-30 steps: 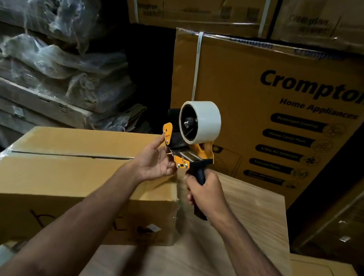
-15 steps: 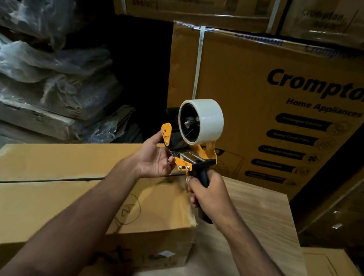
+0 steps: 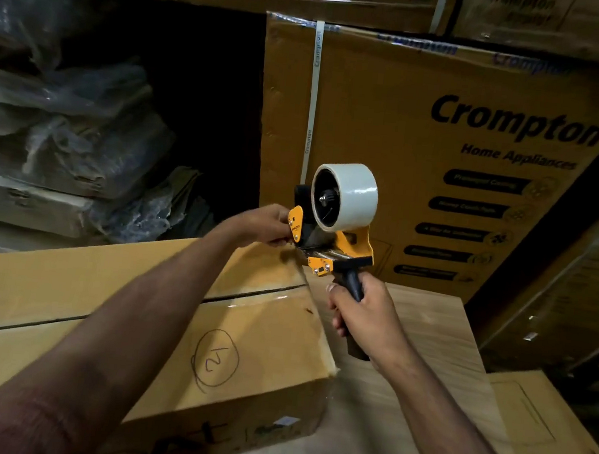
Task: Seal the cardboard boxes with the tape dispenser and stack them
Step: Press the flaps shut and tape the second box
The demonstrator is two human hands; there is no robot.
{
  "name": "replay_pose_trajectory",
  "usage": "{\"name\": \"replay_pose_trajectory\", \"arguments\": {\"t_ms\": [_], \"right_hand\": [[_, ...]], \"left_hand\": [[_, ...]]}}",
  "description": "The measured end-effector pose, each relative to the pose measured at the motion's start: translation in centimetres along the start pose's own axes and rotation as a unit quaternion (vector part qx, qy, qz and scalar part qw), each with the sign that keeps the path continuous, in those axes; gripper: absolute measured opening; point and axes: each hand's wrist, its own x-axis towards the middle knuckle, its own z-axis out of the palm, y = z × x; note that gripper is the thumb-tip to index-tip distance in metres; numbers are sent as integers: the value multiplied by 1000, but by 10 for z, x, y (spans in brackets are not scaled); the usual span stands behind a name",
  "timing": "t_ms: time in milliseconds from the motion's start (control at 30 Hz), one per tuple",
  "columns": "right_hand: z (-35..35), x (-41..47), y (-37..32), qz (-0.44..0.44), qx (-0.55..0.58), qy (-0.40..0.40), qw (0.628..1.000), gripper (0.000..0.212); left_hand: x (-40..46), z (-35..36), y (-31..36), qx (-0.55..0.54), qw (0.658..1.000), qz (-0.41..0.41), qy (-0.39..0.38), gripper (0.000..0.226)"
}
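A: Okay, right hand [image 3: 362, 316]?
B: Grip is wrapped tight round the black handle of the tape dispenser [image 3: 338, 231], fingers fully curled. Dispenser is held upright in the air, white tape roll [image 3: 347, 195] on top.

A: Left hand [image 3: 266, 225]?
B: At 9 o'clock of the dispenser, fingers pinching at its front end by the orange flap. Whether they have hold of the tape end or just the flap, cannot tell, too dark.

A: Where's the box?
B: Cardboard box [image 3: 154, 326] lies at 7 o'clock of the dispenser, below both forearms, on the wooden worktop [image 3: 401, 404]. Top flaps are down, dark seam running across the lid. A circled "12" is written on the near flap. The dispenser hangs just above the box's far right corner, not touching that I can see.

A: Background?
B: Big printed Crompton carton [image 3: 448, 131] at 12 to 2 o'clock, white strap down its left side. Plastic-wrapped bundles [image 3: 60, 127] stacked at 10 o'clock. Another carton [image 3: 545, 437] at 4 o'clock, beside the worktop.
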Motion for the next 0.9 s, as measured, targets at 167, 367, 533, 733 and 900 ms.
{"name": "replay_pose_trajectory", "arguments": {"t_ms": [167,367,533,733,900], "right_hand": [[0,-7,6,49,4,21,999,8],[5,-18,13,86,-2,12,996,11],[10,-16,14,109,-11,7,994,13],[15,-18,17,121,-17,3,993,9],[15,-16,17,127,-39,-9,991,9]], "left_hand": [[41,-10,-11,273,953,54,120,17],[68,-18,-29,339,938,10,75,14],[77,-16,-37,311,949,10,55,18],[81,-19,-41,254,965,-30,48,23],[77,-21,-36,144,976,-160,-6,24]]}}
